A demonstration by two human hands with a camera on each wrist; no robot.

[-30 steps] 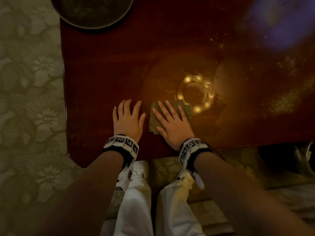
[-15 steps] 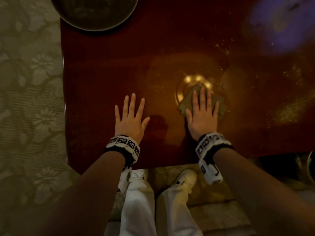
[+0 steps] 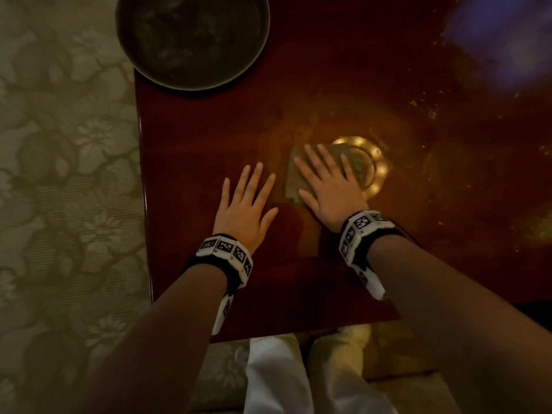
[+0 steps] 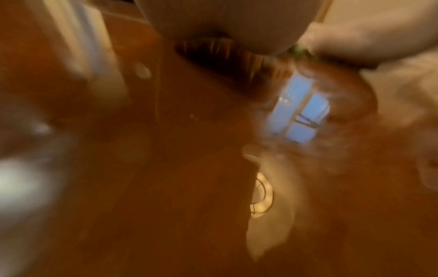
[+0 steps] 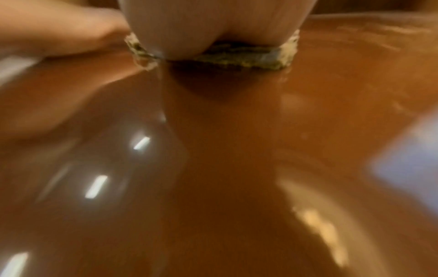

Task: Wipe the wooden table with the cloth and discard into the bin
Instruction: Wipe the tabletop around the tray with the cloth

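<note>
A glossy dark red wooden table [image 3: 209, 138] fills the head view. My right hand [image 3: 327, 180] lies flat with straight fingers on a greenish cloth [image 3: 294, 174], pressing it onto the tabletop beside a bright lamp reflection. The right wrist view shows the cloth [image 5: 249, 56] squashed under my palm on the table [image 5: 225, 168]. My left hand [image 3: 246, 204] rests flat on the bare wood just left of the cloth, fingers spread, holding nothing. The left wrist view is blurred and shows the tabletop [image 4: 166, 168].
A round dark bin [image 3: 191, 40] stands at the table's far left corner. The table's left edge [image 3: 143, 186] borders a floral carpet [image 3: 65, 174]. My white trouser legs [image 3: 298, 377] are below the near edge. Gritty specks [image 3: 424, 106] lie on the wood at the right.
My right hand has slid the cloth left, back towards my left hand, after a sweep to the right half a second ago. The left hand has stayed flat in place.
</note>
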